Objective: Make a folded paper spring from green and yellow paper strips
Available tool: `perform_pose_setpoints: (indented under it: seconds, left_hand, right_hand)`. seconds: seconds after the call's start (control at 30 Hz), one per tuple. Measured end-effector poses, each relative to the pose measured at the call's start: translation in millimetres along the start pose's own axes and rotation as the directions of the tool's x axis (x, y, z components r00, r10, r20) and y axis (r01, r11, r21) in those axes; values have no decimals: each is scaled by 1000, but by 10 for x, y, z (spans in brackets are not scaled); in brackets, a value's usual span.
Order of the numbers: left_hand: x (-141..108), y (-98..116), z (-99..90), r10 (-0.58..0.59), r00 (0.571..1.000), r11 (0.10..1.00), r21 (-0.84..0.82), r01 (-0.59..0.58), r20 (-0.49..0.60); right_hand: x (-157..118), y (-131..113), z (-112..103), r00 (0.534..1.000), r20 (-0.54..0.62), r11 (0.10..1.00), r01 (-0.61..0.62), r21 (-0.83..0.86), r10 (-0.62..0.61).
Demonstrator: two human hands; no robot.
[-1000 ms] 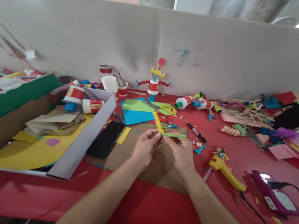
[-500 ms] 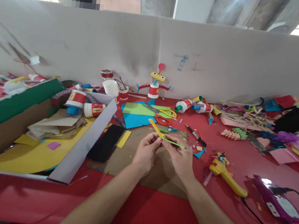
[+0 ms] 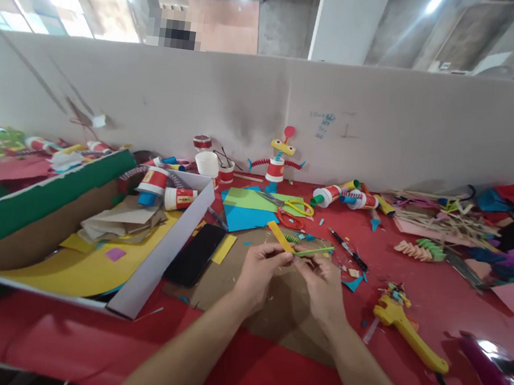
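Note:
My left hand (image 3: pixel 257 275) pinches a yellow paper strip (image 3: pixel 280 236) that points up and away to the left. Close beside it, my right hand (image 3: pixel 324 286) has its fingers closed on a green paper strip (image 3: pixel 319 251) that reaches out to the right. The two strips meet at an angle at my fingertips, where the joint is partly hidden. Both hands are above a brown cardboard sheet (image 3: pixel 222 283). Just beyond them lies a green folded paper spring (image 3: pixel 290 238).
Yellow-handled scissors (image 3: pixel 300 208) lie on coloured paper behind my hands, near a paper-cup figure (image 3: pixel 275 171). A phone (image 3: pixel 196 254) and an open box (image 3: pixel 159 258) stand left. To the right are a black pen-like tool (image 3: pixel 348 249), a yellow glue gun (image 3: pixel 412 338) and a purple device (image 3: pixel 495 371).
The camera view has shifted, so the scene sits lower and farther right. Both strips stay between my fingers, and the green one now tilts slightly upward to the right.

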State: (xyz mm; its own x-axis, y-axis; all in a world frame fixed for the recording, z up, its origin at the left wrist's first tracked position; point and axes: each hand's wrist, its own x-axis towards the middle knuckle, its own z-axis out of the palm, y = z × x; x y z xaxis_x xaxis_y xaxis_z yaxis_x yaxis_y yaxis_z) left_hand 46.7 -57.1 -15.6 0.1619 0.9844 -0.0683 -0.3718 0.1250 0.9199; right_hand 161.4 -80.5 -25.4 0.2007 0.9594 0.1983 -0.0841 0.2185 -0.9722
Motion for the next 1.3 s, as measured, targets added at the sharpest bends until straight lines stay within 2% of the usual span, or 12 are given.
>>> perform_pose_setpoints:
  seconds: [0.1,0.5,0.67,0.9,1.07,1.17,1.3]
  left_hand:
    - [19,4,-9,10,1000,1000,5,-10,-20]
    - [8,-46,-7,-17,998,1000,-22,18,55]
    - [24,-48,-40,-99,994,988,-115,103,43]
    - [56,18,-53,-270,953,931,-216,294,135]
    - [52,82,-69,-278,947,943,-143,301,161]
    - [51,91,-83,-273,948,941,-162,298,161]
    - [70,87,-92,-326,930,906,-225,359,171]
  right_hand:
    - [-9,9,20,1000,13,1000,-16,18,16]
    - [-49,33,21,996,-93,982,-1,-187,-16]
    - [-54,75,32,995,-65,977,56,-207,-70]
    - [35,90,-27,990,39,950,140,-280,-135]
    - [38,25,-50,973,119,899,227,-375,-197]
    - [18,10,-44,970,106,894,243,-377,-219]
    - [-3,16,-26,976,75,904,216,-368,-203]
